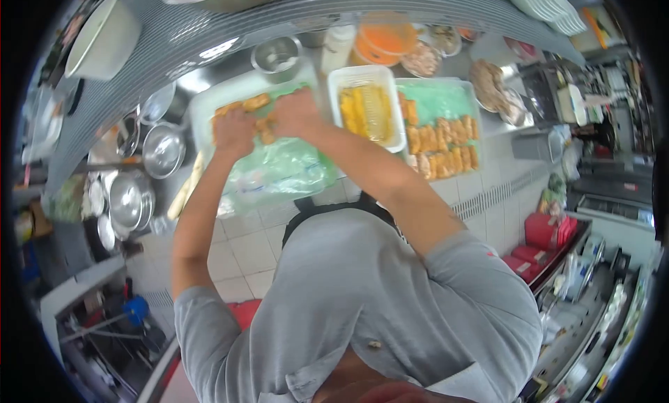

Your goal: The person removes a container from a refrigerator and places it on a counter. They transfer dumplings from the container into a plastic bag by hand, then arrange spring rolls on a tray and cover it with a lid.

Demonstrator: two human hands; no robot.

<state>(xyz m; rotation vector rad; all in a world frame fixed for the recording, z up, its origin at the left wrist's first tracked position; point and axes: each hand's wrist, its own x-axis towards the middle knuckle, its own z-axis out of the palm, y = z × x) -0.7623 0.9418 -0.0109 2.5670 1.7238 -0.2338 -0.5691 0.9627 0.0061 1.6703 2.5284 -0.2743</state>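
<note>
My left hand [235,132] is over the left side of a tray [202,113] lined with green plastic film [279,167]. Beside its fingers lie browned food pieces [256,102]. My right hand [295,112] is at the same tray, its fingers bent down near another browned piece [265,132] between the two hands. The fingertips of both hands are blurred, so their grip is unclear. Right of my hands stands a white basket [400,134] with yellow pieces [364,110] in it. A second green-lined tray [446,91] holds rows of browned pieces [440,138].
Behind the trays are a metal bowl [277,58], a white bottle [338,47] and an orange tub [382,42]. Metal bowls [164,150] stand at the left. A ribbed shelf [293,16] hangs over the counter's back. A grey bin [540,145] is at the right.
</note>
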